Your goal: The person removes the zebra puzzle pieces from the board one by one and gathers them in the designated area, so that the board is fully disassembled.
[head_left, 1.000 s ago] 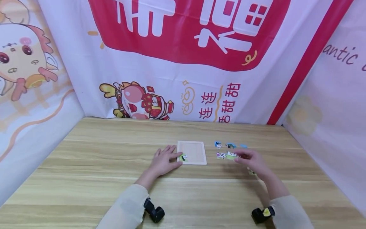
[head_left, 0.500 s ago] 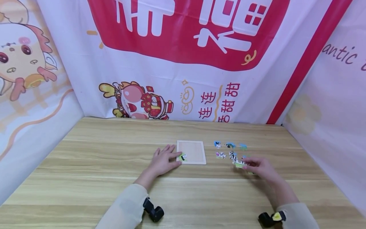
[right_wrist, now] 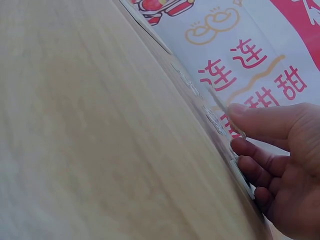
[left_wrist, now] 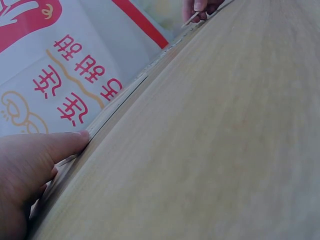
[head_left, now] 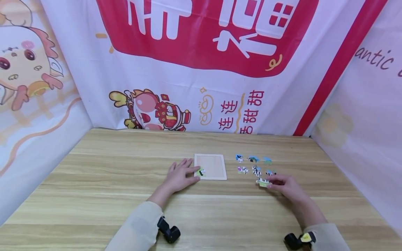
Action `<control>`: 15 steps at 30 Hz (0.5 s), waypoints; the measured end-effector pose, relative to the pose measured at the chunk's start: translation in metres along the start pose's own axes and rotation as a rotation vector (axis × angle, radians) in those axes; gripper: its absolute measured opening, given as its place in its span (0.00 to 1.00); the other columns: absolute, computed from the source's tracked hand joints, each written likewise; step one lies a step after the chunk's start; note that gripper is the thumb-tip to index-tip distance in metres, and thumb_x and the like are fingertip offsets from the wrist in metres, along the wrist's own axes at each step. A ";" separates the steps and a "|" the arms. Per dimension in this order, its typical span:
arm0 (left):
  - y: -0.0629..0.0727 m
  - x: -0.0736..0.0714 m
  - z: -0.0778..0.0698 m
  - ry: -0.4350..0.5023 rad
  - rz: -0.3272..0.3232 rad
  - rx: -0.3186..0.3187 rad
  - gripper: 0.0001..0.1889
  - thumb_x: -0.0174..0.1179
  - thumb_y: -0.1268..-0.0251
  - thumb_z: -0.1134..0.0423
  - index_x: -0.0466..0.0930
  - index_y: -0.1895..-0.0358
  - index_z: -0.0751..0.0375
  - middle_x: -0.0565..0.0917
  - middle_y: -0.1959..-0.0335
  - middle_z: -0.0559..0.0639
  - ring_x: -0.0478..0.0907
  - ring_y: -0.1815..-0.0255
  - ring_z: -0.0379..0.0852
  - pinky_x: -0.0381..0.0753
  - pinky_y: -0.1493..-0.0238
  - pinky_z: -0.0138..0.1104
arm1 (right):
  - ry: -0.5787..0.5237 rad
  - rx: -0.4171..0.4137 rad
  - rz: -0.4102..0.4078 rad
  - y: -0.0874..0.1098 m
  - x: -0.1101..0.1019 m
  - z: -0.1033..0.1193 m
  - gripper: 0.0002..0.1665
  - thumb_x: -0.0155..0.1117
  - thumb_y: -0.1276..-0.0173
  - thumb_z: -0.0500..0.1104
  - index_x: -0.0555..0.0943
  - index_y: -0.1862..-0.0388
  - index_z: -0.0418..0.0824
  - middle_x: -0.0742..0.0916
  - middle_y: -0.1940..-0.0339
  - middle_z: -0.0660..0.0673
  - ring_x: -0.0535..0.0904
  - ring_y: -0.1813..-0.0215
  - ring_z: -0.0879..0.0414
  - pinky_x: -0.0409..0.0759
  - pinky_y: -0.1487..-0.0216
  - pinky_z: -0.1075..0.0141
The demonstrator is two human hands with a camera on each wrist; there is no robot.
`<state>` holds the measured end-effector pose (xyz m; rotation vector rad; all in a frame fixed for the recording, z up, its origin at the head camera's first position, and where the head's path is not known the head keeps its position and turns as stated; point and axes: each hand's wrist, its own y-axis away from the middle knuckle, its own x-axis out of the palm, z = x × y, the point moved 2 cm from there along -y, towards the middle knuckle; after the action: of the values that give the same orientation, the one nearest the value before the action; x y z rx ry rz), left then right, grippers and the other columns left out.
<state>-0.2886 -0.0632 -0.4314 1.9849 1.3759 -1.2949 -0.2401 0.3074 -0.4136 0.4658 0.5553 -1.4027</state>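
A square wooden puzzle tray (head_left: pixel 213 166) lies flat near the middle of the table. One green, black and white puzzle piece (head_left: pixel 202 172) sits in its near left corner. My left hand (head_left: pixel 179 177) rests at the tray's left side, fingers extended, with the index finger and thumb at its edge. Further right, my right hand (head_left: pixel 287 186) pinches a zebra-striped puzzle piece (head_left: pixel 264 183) with a green lower part. In the right wrist view, this thin piece (right_wrist: pixel 227 114) is tilted between thumb and fingers, above the table.
Several loose puzzle pieces lie in rows right of the tray, among them a blue-green piece (head_left: pixel 267 160), a striped piece (head_left: pixel 256 171) and a pink-and-white piece (head_left: pixel 243 170). A printed cloth (head_left: pixel 188 83) hangs behind the wooden table (head_left: pixel 132 146).
My right hand has taken the green-edged striped piece from among the loose pieces and drawn it toward me and slightly right. The left hand and tray stay in place.
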 end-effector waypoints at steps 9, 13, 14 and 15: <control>0.000 -0.001 -0.002 0.000 -0.001 -0.005 0.24 0.52 0.45 0.43 0.71 0.45 0.45 0.57 0.36 0.54 0.45 0.35 0.52 0.34 0.41 0.52 | 0.018 -0.073 0.004 0.000 0.006 -0.005 0.20 0.68 0.52 0.42 0.80 0.59 0.37 0.77 0.71 0.44 0.70 0.68 0.52 0.69 0.68 0.64; 0.000 -0.001 -0.002 0.000 -0.002 -0.002 0.24 0.52 0.45 0.43 0.71 0.45 0.45 0.57 0.36 0.54 0.45 0.35 0.52 0.34 0.41 0.52 | 0.031 -0.062 -0.001 -0.001 0.007 -0.007 0.19 0.68 0.52 0.42 0.80 0.60 0.38 0.76 0.71 0.44 0.69 0.68 0.52 0.69 0.68 0.63; 0.000 0.000 -0.001 -0.002 -0.002 -0.002 0.24 0.51 0.45 0.43 0.71 0.45 0.45 0.57 0.36 0.54 0.45 0.35 0.52 0.34 0.41 0.52 | 0.035 -0.057 -0.003 -0.001 0.007 -0.007 0.19 0.68 0.53 0.43 0.80 0.60 0.38 0.76 0.71 0.44 0.69 0.68 0.52 0.68 0.68 0.63; 0.000 0.000 -0.001 -0.002 -0.002 -0.003 0.24 0.51 0.45 0.43 0.71 0.45 0.45 0.57 0.36 0.54 0.45 0.35 0.52 0.34 0.41 0.52 | 0.040 -0.054 -0.001 -0.001 0.008 -0.007 0.19 0.68 0.52 0.42 0.80 0.60 0.38 0.76 0.71 0.44 0.69 0.68 0.52 0.68 0.67 0.63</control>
<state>-0.2876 -0.0624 -0.4306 1.9807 1.3781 -1.2944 -0.2413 0.3057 -0.4240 0.4504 0.6243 -1.3781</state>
